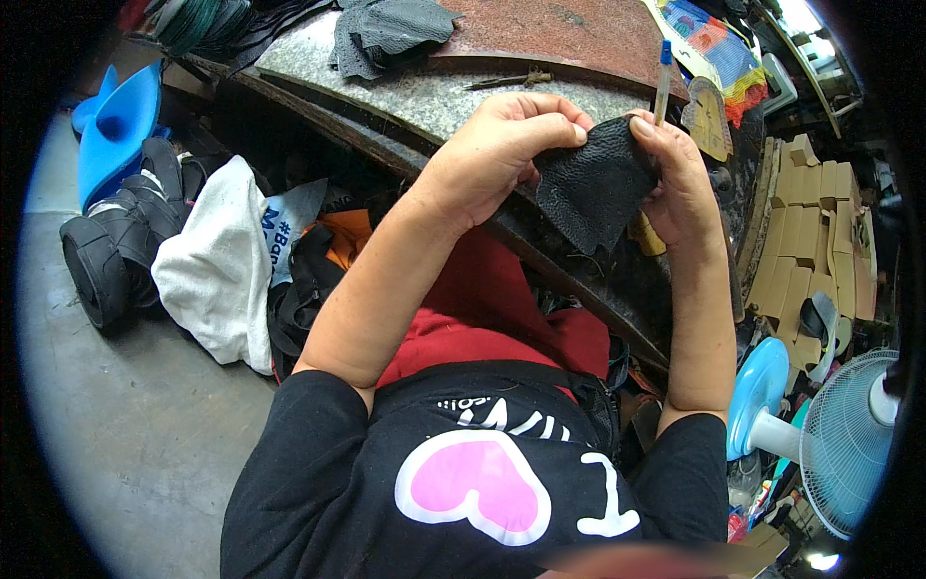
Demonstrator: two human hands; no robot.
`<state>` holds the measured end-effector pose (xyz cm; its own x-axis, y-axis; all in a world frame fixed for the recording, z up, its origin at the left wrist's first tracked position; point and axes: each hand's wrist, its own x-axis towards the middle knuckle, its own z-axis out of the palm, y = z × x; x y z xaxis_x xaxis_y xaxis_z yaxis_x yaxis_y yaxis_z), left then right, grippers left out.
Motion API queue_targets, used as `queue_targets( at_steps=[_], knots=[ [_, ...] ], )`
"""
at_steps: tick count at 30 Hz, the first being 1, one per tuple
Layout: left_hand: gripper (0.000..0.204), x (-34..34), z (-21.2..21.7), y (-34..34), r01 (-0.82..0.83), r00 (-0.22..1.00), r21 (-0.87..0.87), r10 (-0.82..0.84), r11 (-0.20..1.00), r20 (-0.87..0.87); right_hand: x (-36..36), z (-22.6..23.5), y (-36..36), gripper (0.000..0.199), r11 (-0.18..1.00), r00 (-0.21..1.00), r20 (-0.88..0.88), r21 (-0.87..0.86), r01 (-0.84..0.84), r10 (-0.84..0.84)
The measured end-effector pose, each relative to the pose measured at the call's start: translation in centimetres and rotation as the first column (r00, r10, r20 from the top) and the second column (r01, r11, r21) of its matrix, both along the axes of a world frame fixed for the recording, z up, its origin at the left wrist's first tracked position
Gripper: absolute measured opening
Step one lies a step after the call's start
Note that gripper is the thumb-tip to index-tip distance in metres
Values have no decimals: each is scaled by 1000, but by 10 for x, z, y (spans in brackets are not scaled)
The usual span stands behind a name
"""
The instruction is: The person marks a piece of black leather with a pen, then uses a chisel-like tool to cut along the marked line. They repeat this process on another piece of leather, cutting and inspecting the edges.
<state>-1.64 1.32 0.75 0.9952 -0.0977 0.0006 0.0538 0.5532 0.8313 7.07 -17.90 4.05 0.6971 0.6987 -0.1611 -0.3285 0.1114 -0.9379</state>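
Observation:
Between my two hands hangs a piece of black grained leather (596,188), raised over the near edge of the workbench. My left hand (511,145) pinches its upper left corner between thumb and fingers. At the upper right corner my right hand (675,169) grips it, the thumb on the front face. A pen with a blue cap (664,82) sticks up beside the right hand's fingers; whether the hand holds it too, I cannot tell. More black leather pieces (391,37) lie on the far left of the stone slab (405,92).
A reddish stone slab (550,34) lies at the back of the bench. A thin dark pointed tool (511,81) rests in front of it. To the right stand a white and blue fan (849,444) and stacked cardboard boxes (805,222). Black shoes (116,246) and a white cloth (217,265) are at left.

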Motion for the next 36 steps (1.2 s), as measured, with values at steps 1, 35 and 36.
queue_targets(
  at_steps=[1, 35, 36],
  knots=[
    [16, 0, 0, 0, -11, 1000, 10, 11, 1000, 1, -1, 2, -1, 14, 1000, 1000, 1, 17, -20, 20],
    [17, -6, 12, -7, -51, 998, 107, 53, 993, -17, 5, 0, -4, 15, 999, 998, -54, -21, -44, 43],
    [17, -5, 12, -7, -44, 999, 81, 47, 996, -28, 5, -1, -3, 15, 999, 997, -68, -27, -34, 32]
  ],
)
